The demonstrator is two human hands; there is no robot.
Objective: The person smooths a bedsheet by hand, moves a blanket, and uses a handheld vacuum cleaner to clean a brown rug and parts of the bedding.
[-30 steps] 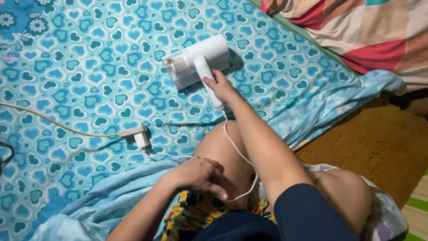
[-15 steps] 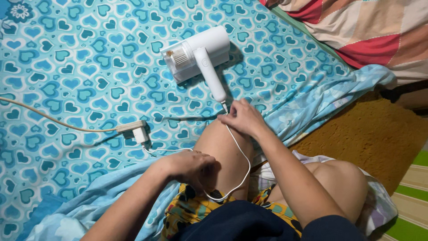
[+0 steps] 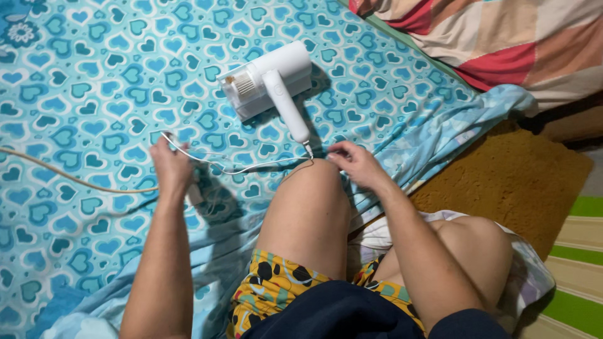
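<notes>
head view: i see both hands on a white cord.
left hand [image 3: 171, 168] grasps the cord [image 3: 239, 169]; right hand [image 3: 357, 164] pinches it near the white handheld appliance [image 3: 270, 85].

A blue bedsheet printed with teal and white hearts [image 3: 94, 94] covers the mattress, its rumpled edge hanging toward an ochre fuzzy floor mat [image 3: 521, 182]. A striped blanket in red, beige and pink [image 3: 502, 37] lies at the upper right (partly cropped). A green-and-cream striped rug [image 3: 578, 263] shows at the lower right corner.
</notes>
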